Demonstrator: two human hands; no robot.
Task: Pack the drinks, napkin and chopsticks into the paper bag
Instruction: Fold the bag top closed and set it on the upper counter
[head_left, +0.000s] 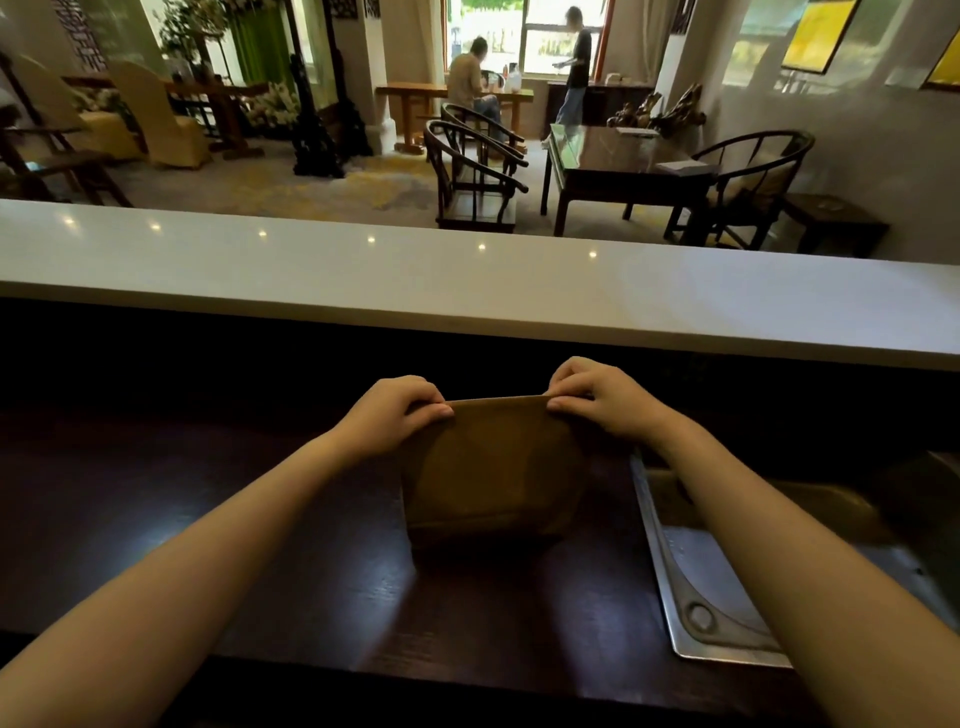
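Note:
A brown paper bag (493, 467) stands upright on the dark wooden counter (260, 519) in front of me. Its top edge is pressed flat and closed. My left hand (400, 410) pinches the top left corner of the bag. My right hand (602, 400) pinches the top right corner. The bag's sides bulge slightly. No drinks, napkin or chopsticks show outside the bag; what is inside is hidden.
A metal sink (727, 561) is set into the counter just right of the bag. A raised white ledge (467, 280) runs across behind the bag. Beyond it lies a room with dark chairs, tables and two people far off.

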